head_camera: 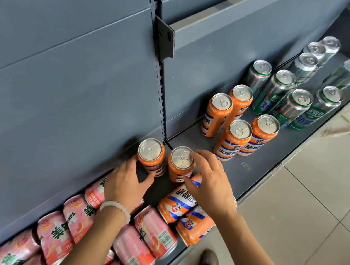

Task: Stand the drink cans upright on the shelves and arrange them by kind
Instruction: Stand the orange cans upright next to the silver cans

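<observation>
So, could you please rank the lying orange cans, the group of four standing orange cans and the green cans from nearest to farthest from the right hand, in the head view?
From the right hand:
1. Lying orange cans, just beneath the hand and wrist.
2. Group of four standing orange cans, further along the shelf, beyond the fingers.
3. Green cans, further still, towards the shelf's far end.

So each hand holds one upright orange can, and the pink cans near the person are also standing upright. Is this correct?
Not quite. The head view shows the pink cans lying on their sides. The left hand and right hand do each hold an upright orange can.
</observation>
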